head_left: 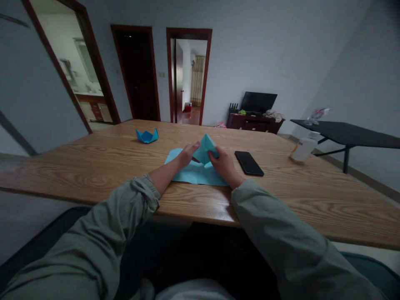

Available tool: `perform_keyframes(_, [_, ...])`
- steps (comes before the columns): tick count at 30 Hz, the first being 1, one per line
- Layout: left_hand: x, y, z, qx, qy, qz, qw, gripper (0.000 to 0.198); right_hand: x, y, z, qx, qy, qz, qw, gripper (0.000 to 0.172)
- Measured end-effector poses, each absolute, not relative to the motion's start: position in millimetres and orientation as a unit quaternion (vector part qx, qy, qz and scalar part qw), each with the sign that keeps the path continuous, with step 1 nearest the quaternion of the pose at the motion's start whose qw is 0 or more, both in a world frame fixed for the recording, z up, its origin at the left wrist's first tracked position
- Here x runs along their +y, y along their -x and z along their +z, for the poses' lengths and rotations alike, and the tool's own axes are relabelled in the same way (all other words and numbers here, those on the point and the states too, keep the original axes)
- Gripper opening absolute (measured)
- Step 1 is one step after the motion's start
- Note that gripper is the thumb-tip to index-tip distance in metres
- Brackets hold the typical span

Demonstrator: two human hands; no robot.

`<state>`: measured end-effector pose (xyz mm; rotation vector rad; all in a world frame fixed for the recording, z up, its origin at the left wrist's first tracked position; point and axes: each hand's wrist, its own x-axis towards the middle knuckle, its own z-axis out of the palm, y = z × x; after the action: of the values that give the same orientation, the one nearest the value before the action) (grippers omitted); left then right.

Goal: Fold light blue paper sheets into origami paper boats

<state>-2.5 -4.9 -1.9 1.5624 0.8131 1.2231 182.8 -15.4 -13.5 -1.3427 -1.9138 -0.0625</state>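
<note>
- Blue origami paper (pixel 196 174): lies on the wooden surface (pixel 312 196) near its edge closest to the person, with a folded peak (pixel 205 149) standing up from the sheet, between both hands.
- Left hand (pixel 187 154): forearm comes in from lower left, wrist just past the surface edge. Fingers (pixel 194 146) pressed together, tips reaching the left side of the peak. Grip closed against the paper, not spread.
- Right hand (pixel 223 163): forearm comes in from lower right, wrist lifted slightly, fingers curled over the right side of the peak. Grip pressed onto the paper; thumb hidden, so any pinch cannot be told.
- Both forearms: grey-green sleeves pushed back from the wrists.
- Blue paper boat (pixel 146 136): upright, well left of the paper.
- Black smartphone (pixel 249 163): face up, just right of the paper, apart from the right hand.
- White plastic bottle (pixel 303 147): lying on its side, well right of the paper.
</note>
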Motion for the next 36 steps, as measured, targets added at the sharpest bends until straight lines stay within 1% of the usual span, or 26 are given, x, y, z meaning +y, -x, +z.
perform_keyframes(4, [-2.9, 4.7, -2.6, 0.308, -0.614, 0.494, 0.532, 0.055, -15.9, -183.7, -11.9, -0.75, 0.519, -0.019, 0.409, 0.027])
perform_keyframes(6, [-0.4, 5.4, -3.0, 0.295, -0.624, 0.49, 0.533, 0.054, -15.8, -184.4, -11.4, -0.746, 0.521, -0.016, 0.415, 0.029])
perform_keyframes(9, [4.2, 5.1, -4.6, 0.299, -0.682, 0.478, 0.466, 0.051, -15.2, -185.1, -11.2, -0.741, 0.516, -0.014, 0.429, 0.032])
perform_keyframes(12, [7.7, 3.8, -7.4, 0.326, -0.744, 0.45, 0.372, 0.059, -15.1, -184.9, -11.0, -0.744, 0.501, -0.009, 0.441, 0.032])
perform_keyframes(14, [8.1, 3.3, -8.8, 0.332, -0.766, 0.431, 0.341, 0.063, -16.3, -184.0, -10.5, -0.751, 0.492, 0.0, 0.44, 0.031])
perform_keyframes(22, [5.1, 4.7, -8.8, 0.331, -0.796, 0.436, 0.259, 0.067, -18.1, -182.1, -10.0, -0.783, 0.457, 0.075, 0.416, 0.026])
perform_keyframes(24, [6.1, 4.3, -10.9, 0.315, -0.795, 0.445, 0.265, 0.071, -15.5, -182.1, -11.8, -0.777, 0.469, 0.082, 0.411, 0.026])
perform_keyframes(26, [7.4, 3.3, -13.9, 0.295, -0.793, 0.442, 0.297, 0.073, -12.8, -182.1, -13.6, -0.781, 0.475, 0.085, 0.397, 0.026])
perform_keyframes(28, [8.4, 2.2, -16.5, 0.285, -0.798, 0.43, 0.312, 0.069, -11.1, -182.0, -14.9, -0.786, 0.481, 0.084, 0.379, 0.026])
perform_keyframes(30, [8.5, 1.5, -17.6, 0.297, -0.809, 0.417, 0.287, 0.063, -10.7, -182.0, -15.2, -0.782, 0.498, 0.079, 0.366, 0.025])
perform_keyframes(34, [6.8, 1.4, -15.4, 0.366, -0.827, 0.391, 0.173, 0.055, -13.1, -181.0, -13.9, -0.769, 0.524, 0.066, 0.36, 0.025])
perform_keyframes(36, [5.4, 1.5, -13.2, 0.393, -0.825, 0.389, 0.12, 0.047, -15.0, -180.1, -12.9, -0.769, 0.521, 0.058, 0.366, 0.025])
